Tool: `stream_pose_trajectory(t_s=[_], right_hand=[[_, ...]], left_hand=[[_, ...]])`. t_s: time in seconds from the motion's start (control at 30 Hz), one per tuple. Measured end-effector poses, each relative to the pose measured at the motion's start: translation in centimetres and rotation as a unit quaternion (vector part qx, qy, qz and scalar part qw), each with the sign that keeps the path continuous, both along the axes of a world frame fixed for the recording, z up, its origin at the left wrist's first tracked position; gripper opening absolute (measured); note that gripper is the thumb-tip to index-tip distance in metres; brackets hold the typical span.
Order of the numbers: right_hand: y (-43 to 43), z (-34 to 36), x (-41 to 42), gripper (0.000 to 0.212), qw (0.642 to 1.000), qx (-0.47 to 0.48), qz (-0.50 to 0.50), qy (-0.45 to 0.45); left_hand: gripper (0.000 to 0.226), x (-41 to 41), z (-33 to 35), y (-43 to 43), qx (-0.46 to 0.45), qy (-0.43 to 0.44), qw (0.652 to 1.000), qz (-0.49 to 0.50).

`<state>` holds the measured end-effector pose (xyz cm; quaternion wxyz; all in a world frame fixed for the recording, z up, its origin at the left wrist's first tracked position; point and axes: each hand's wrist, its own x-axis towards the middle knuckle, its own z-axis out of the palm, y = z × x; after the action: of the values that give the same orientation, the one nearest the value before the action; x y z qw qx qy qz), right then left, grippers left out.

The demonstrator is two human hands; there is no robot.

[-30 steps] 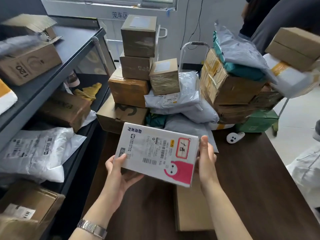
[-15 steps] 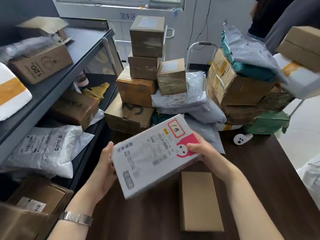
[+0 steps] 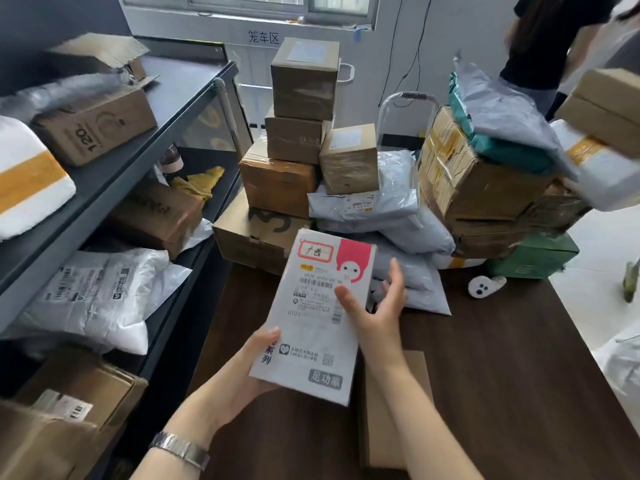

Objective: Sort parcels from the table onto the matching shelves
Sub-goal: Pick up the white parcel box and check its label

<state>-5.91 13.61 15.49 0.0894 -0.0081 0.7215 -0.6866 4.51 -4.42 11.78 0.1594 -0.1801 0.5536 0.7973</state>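
A flat white parcel with a pink corner figure, a red-framed label and barcodes stands upright over the near left of the dark table. My left hand grips its lower left corner, thumb on the front. My right hand is at its right edge with the thumb on the label side and the fingers spread behind. The dark shelf unit stands on the left and holds boxes and bags on each level.
A pile of brown boxes, grey mailer bags and a green parcel fills the table's far half. A flat brown box lies under my right forearm. A small white device lies at right. A person stands at back right.
The white parcel has been turned from lying sideways to upright, label end away from me. My left hand slid to its bottom corner; my right hand's fingers have loosened and spread.
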Motion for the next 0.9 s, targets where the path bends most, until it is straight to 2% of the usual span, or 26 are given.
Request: stream_pose_trajectory(t_s=[0.1,0.17,0.23,0.33,0.37,0.43,0.57,0.73,0.8,0.9], right_hand=[[-1.0,-1.8,2.0,0.072,0.987,-0.132,-0.018,-0.093],[-0.5,-2.4,2.3,0.061,0.977,-0.171,0.007,-0.125],[0.3,-2.4,1.9,0.061,0.972,-0.190,0.016,-0.139],[1.3,-2.1,1.3,0.056,0.972,-0.193,0.030,-0.129],[1.6,-2.0,1.2,0.053,0.974,-0.189,0.033,-0.123],[2.0,-1.8,1.1,0.050,0.979,-0.175,0.041,-0.099],[2.5,-1.4,1.4,0.054,0.984,-0.161,0.057,-0.048],[3.2,-1.3,1.7,0.055,0.975,-0.206,0.055,-0.063],[3.1,-0.8,1.9,0.055,0.974,-0.209,0.050,-0.067],[2.6,0.6,1.7,0.052,0.974,-0.208,0.061,-0.059]], left_hand=[[0.083,-0.9,-0.1,1.2,0.002,0.051,0.997,0.056],[0.069,-1.4,0.2,1.7,-0.024,0.090,0.994,0.064],[0.070,-2.0,0.7,2.2,-0.072,0.109,0.990,0.061],[0.110,-3.3,1.4,2.3,-0.119,0.097,0.985,0.076],[0.110,-3.6,1.8,2.3,-0.132,0.116,0.981,0.080],[0.099,-4.1,2.5,2.1,-0.135,0.164,0.974,0.079],[0.079,-5.0,3.4,2.1,-0.121,0.179,0.969,0.121],[0.068,-4.7,3.4,3.0,-0.122,0.172,0.964,0.159],[0.056,-4.7,3.5,2.6,-0.130,0.176,0.963,0.160],[0.053,-4.8,4.6,2.0,-0.148,0.187,0.957,0.164]])
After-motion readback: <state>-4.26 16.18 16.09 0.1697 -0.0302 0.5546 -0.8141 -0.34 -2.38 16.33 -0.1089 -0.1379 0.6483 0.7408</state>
